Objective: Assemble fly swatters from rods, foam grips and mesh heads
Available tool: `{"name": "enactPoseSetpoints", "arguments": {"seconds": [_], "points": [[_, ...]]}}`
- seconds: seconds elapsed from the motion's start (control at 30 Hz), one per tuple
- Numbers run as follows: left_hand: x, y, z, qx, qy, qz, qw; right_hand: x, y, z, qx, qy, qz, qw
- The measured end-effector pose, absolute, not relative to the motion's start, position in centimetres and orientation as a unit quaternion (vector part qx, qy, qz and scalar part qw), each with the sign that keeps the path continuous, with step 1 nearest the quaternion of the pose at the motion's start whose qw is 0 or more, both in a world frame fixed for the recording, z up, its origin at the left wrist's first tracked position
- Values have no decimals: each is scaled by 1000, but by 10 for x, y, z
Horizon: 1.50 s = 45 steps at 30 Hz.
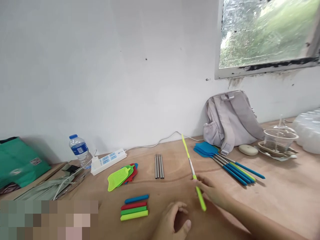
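Observation:
My right hand [213, 192] is closed around the yellow-green handle of a fly swatter [200, 199], which stands upright with its thin head edge-on and a metal rod between head and handle. Lower down, my left hand [173, 218] is empty, its fingers curved and apart from the thumb. Left of it lie several loose handles [135, 210] in blue, red, green and yellow-green. Behind these is a stack of swatter heads [118, 177], yellow-green on top. Several metal tubes [159, 166] lie side by side. To the right rests a pile of assembled fly swatters [232, 168], mostly blue.
A white power strip [109, 161] and a water bottle [80, 150] stand at the back left, beside a green bag [22, 163]. Against the wall leans a grey backpack [231, 120]. A pale oval object [248, 150] and a clear plastic cup [280, 140] are at right.

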State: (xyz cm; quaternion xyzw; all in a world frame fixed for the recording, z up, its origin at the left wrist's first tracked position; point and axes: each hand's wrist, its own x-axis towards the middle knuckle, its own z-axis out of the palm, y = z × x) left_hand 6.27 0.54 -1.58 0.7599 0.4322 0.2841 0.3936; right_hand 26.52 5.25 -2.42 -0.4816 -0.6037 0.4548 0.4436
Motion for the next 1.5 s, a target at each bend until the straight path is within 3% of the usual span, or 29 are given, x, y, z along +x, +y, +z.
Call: {"name": "enactPoseSetpoints", "arguments": {"seconds": [0.17,0.3,0.43,0.67,1.03,1.33,1.5], "points": [[62,7,-14,785,437,255,356,362,72,-10,-585,-708,112,379],[64,9,-15,797,432,246,343,420,79,-11,-652,-689,-6,318],[65,9,-14,795,435,247,345,441,85,-19,-705,-655,-8,274],[64,11,-13,814,411,237,336,448,80,-15,-717,-615,85,318],[65,7,-12,844,379,250,287,432,67,4,-712,-602,-21,362],[53,0,-8,933,256,248,41,345,54,-9,-540,-747,11,388],[16,-4,-6,922,290,249,-66,273,44,-24,-425,-849,126,287]]}}
